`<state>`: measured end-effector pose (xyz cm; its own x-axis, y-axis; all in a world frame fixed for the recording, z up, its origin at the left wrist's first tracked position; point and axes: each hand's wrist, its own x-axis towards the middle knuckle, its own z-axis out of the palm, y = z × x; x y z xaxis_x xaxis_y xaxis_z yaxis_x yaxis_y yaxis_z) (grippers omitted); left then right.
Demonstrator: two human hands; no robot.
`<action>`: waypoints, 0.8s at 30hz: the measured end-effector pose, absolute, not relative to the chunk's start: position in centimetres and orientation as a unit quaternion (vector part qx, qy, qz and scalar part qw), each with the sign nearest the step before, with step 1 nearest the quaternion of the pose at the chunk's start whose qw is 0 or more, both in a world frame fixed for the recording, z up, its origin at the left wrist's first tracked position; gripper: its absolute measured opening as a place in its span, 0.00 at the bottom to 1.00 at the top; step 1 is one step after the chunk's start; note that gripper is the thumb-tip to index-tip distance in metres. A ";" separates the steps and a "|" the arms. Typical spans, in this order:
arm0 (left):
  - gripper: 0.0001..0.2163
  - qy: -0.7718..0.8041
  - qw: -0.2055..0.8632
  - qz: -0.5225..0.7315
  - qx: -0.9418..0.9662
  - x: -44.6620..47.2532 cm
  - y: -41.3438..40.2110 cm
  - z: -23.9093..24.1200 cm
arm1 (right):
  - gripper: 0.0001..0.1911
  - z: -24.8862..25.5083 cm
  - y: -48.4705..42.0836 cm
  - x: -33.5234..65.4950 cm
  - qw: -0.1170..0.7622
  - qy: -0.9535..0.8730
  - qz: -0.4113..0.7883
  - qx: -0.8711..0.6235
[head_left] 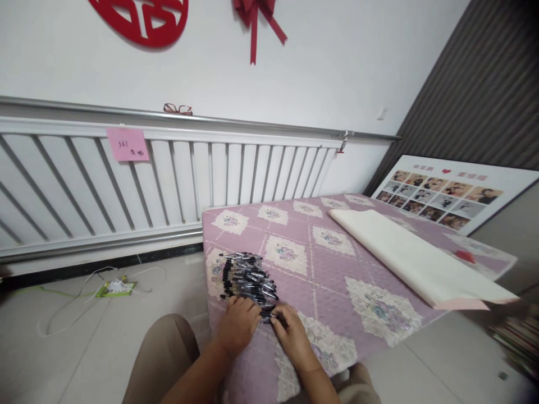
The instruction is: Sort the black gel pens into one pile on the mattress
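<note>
A pile of black and clear pens (248, 275) lies side by side near the left edge of the cloth-covered table. At the near end of the pile is my left hand (238, 325), knuckles up and fingers curled; whatever its fingers grip is hidden beneath them. Just to the right, my right hand (291, 332) pinches the end of a dark pen (266, 315) between thumb and fingers. That pen reaches leftward to my left fingertips. Both hands rest close to the tabletop.
The purple patterned tablecloth (295, 292) carries a folded cream sheet (400, 252) on the right. Behind stand a white radiator (248, 174) and, at right, a photo board (442, 193). A green-white power strip (118, 287) with cables lies on the floor at left.
</note>
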<state>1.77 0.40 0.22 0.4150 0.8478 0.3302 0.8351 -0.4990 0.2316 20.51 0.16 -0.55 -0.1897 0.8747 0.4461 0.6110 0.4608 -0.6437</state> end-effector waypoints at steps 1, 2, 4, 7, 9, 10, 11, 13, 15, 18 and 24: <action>0.06 0.501 0.017 0.206 0.841 1.8 0.4 0.3 | 0.02 -0.6 0.1 20.5 0.407 -0.747 0.168 -0.498; 0.06 0.500 0.018 0.208 0.841 1.8 0.3 0.4 | 0.05 -0.6 0.1 20.5 0.411 -0.740 0.171 -0.504; 0.05 0.495 0.017 0.210 0.843 1.7 0.3 0.5 | 0.10 -0.5 0.0 20.5 0.413 -0.734 0.173 -0.510; 0.05 0.487 0.018 0.209 0.848 1.7 0.2 0.5 | 0.08 -0.1 -0.1 20.5 0.392 -0.750 0.173 -0.504; 0.05 0.483 0.022 0.208 0.850 1.7 0.2 0.5 | 0.13 0.1 0.0 20.5 0.377 -0.761 0.171 -0.500; 0.05 0.483 0.023 0.208 0.850 1.7 0.2 0.4 | 0.15 0.1 0.0 20.5 0.376 -0.761 0.170 -0.500; 0.05 0.482 0.024 0.208 0.851 1.8 0.2 0.4 | 0.15 0.1 0.0 20.5 0.378 -0.760 0.170 -0.501; 0.06 0.485 0.022 0.207 0.850 1.8 0.3 0.4 | 0.14 0.1 0.1 20.5 0.385 -0.755 0.174 -0.501; 0.06 0.488 0.020 0.205 0.848 1.8 0.3 0.3 | 0.12 0.0 0.2 20.5 0.393 -0.750 0.183 -0.500; 0.06 0.491 0.018 0.199 0.848 1.9 0.4 0.3 | 0.09 -0.1 0.2 20.5 0.402 -0.740 0.196 -0.503; 0.06 0.497 0.008 0.193 0.846 1.8 0.4 0.2 | 0.04 -0.7 0.2 20.6 0.420 -0.716 0.206 -0.519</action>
